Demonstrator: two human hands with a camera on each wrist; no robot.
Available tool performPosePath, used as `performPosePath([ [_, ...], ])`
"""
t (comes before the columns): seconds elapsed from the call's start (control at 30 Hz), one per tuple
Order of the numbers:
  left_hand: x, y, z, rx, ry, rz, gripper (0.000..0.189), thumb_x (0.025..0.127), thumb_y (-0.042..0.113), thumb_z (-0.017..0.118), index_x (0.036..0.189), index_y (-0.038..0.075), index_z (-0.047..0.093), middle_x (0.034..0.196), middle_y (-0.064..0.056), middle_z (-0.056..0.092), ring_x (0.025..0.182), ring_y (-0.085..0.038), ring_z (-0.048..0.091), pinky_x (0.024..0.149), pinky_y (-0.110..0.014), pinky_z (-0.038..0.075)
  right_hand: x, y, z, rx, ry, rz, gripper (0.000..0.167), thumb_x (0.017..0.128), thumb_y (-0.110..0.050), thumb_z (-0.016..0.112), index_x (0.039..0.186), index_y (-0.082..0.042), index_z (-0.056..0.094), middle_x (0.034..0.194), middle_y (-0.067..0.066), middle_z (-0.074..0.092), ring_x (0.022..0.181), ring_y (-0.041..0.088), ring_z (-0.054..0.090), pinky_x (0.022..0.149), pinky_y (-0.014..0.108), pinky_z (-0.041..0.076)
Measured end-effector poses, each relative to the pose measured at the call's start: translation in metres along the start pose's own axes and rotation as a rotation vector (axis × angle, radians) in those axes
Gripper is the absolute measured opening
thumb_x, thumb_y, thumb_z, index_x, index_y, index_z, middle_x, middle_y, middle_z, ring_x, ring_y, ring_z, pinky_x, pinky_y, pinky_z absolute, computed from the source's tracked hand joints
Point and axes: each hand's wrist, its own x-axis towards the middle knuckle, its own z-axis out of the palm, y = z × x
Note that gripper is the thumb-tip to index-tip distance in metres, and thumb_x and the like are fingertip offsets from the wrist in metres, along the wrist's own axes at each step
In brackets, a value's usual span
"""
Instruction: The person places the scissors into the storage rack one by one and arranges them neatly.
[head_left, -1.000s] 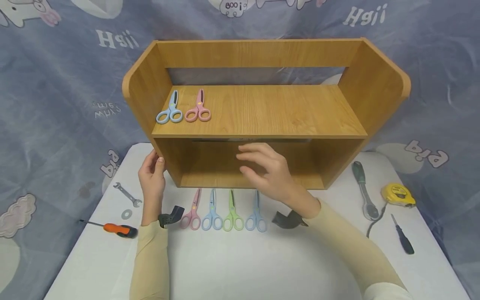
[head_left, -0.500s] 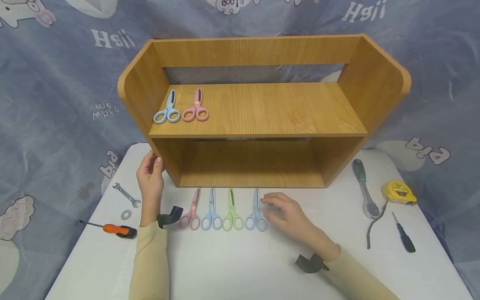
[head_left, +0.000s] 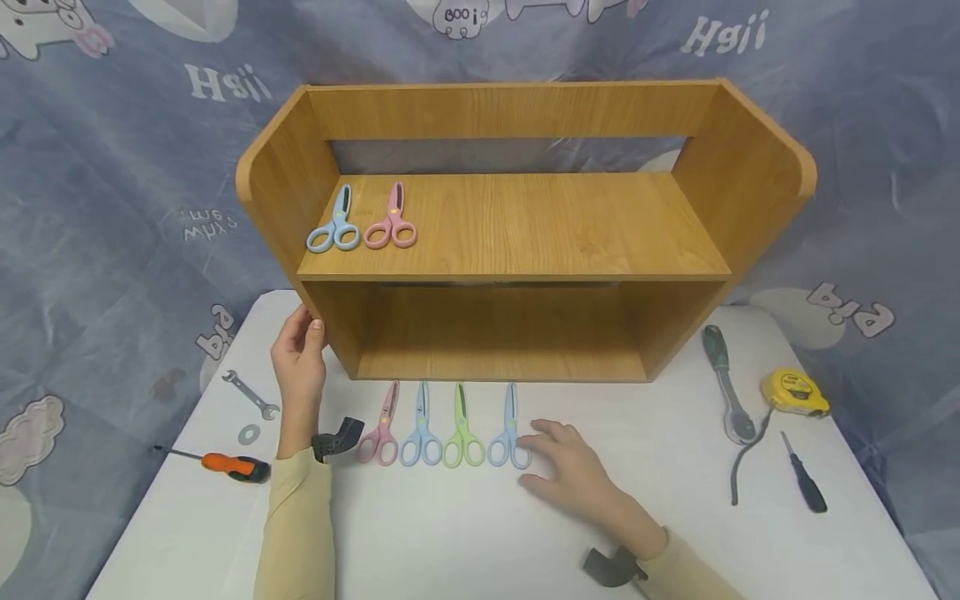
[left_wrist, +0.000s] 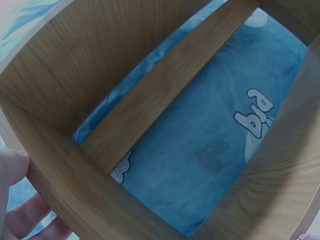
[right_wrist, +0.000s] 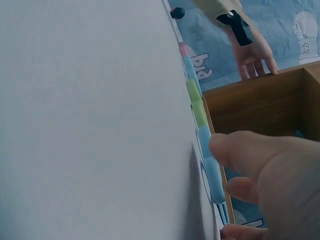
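My left hand (head_left: 300, 358) holds the left side panel of a two-tier wooden shelf (head_left: 517, 225), its thumb at the panel's front edge. Fingers (left_wrist: 30, 215) lie along the outer side in the left wrist view. Pink scissors (head_left: 384, 429), light-blue scissors (head_left: 422, 429), green scissors (head_left: 461, 429) and another blue pair (head_left: 510, 429) lie in a row before the shelf. Just right of this last pair is my right hand (head_left: 573, 471), fingers loosely bent, thumb apart, holding nothing. On the upper board lie blue scissors (head_left: 337, 218) and pink scissors (head_left: 392, 218).
Left of the shelf lie a wrench (head_left: 251, 394), a washer (head_left: 249, 434) and an orange-black screwdriver (head_left: 236, 467). A ratchet wrench (head_left: 726, 387), a yellow tape measure (head_left: 795, 392), a dark strap (head_left: 746, 458) and a small screwdriver (head_left: 805, 477) lie at the right. Patterned cloth (head_left: 112, 208) hangs behind.
My right hand has come back from the shelf's lower opening, down and right to beside the rightmost blue scissors. My left hand stays on the side panel.
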Motion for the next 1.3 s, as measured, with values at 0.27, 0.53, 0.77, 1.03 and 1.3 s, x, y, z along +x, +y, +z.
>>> performPosePath([
  [0.27, -0.001, 0.001, 0.000, 0.030, 0.001, -0.015, 0.040, 0.106, 0.014, 0.051, 0.146, 0.014, 0.057, 0.140, -0.013, 0.063, 0.122, -0.011, 0.063, 0.098, -0.018, 0.056, 0.000, 0.003, 0.005, -0.090, 0.055, -0.036, 0.013, 0.078, -0.025, 0.085, 0.088, -0.022, 0.077, 0.132, 0.010, 0.067, 0.110, 0.026, 0.063, 0.086, 0.042, 0.059],
  [0.53, -0.002, -0.001, 0.001, 0.038, 0.003, 0.002, 0.040, 0.106, 0.012, 0.051, 0.145, 0.012, 0.057, 0.139, -0.014, 0.064, 0.123, -0.014, 0.064, 0.096, -0.017, 0.057, -0.002, 0.010, 0.006, -0.062, 0.071, -0.074, 0.009, 0.082, -0.024, 0.082, 0.082, -0.025, 0.073, 0.129, 0.008, 0.070, 0.110, 0.024, 0.065, 0.088, 0.043, 0.060],
  [0.77, -0.001, 0.000, 0.001, 0.028, 0.007, 0.001, 0.040, 0.106, 0.010, 0.051, 0.145, 0.011, 0.057, 0.137, -0.013, 0.065, 0.117, -0.005, 0.063, 0.096, -0.016, 0.057, -0.001, 0.013, 0.008, 0.030, 0.137, -0.113, 0.021, 0.076, -0.015, 0.084, 0.078, -0.024, 0.065, 0.110, 0.004, 0.076, 0.096, 0.019, 0.074, 0.081, 0.031, 0.063],
  [1.03, -0.001, 0.001, 0.000, 0.023, 0.000, 0.006, 0.040, 0.106, 0.013, 0.051, 0.145, 0.013, 0.057, 0.139, -0.010, 0.065, 0.119, -0.007, 0.063, 0.097, -0.017, 0.056, 0.000, 0.012, 0.009, 0.084, 0.151, -0.136, 0.022, 0.071, -0.019, 0.090, 0.088, -0.020, 0.075, 0.106, 0.000, 0.077, 0.096, 0.018, 0.073, 0.080, 0.028, 0.062],
  [1.3, -0.001, -0.001, 0.000, 0.011, 0.000, 0.009, 0.039, 0.106, 0.011, 0.051, 0.145, 0.009, 0.057, 0.137, -0.014, 0.065, 0.114, -0.001, 0.063, 0.093, -0.012, 0.055, 0.000, 0.014, 0.011, 0.110, 0.142, -0.141, 0.029, 0.072, -0.016, 0.090, 0.099, -0.018, 0.079, 0.110, 0.000, 0.077, 0.103, 0.023, 0.073, 0.089, 0.038, 0.062],
])
